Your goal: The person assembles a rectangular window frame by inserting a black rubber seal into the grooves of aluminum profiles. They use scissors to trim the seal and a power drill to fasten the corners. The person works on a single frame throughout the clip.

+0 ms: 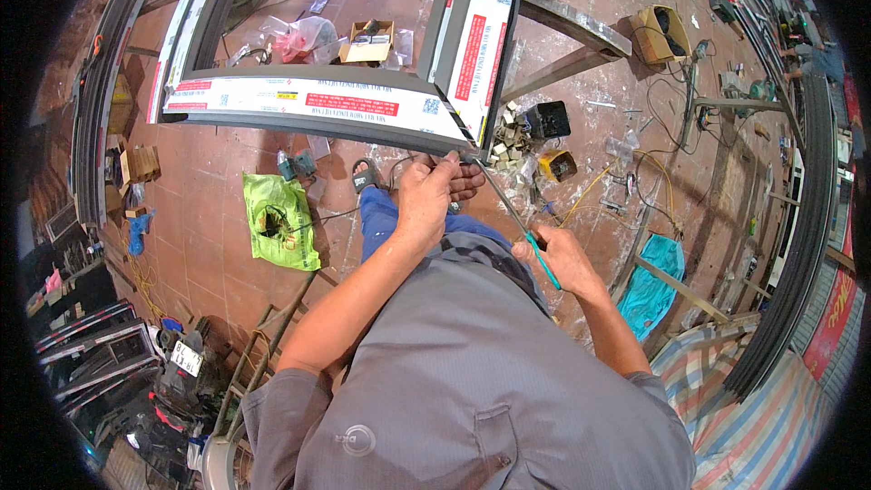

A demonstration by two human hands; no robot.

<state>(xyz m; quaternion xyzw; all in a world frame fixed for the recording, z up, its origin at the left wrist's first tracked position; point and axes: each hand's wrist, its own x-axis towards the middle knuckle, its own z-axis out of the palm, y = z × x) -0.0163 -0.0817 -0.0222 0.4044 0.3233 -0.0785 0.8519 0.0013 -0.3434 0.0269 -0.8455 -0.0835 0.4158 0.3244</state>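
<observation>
A dark metal window frame [299,102], covered with white and red printed film, lies in front of me with its near right corner by my hands. My right hand [561,259] is closed round the teal handle of a long thin metal file [511,206]. Its shaft slants up and left, the tip at the frame's corner. Beside that corner is my left hand [434,192], its thumb at the frame's near edge and its fingers curled below. Whatever lies between those fingers is hidden.
Wooden beams [576,23] support the frame. On the tiled floor are a green bag [304,240], a black container [548,119], a yellow container [556,164], offcuts [513,141], a cardboard box [660,34], cables and a teal cloth [655,281]. A motorbike [186,377] stands at lower left.
</observation>
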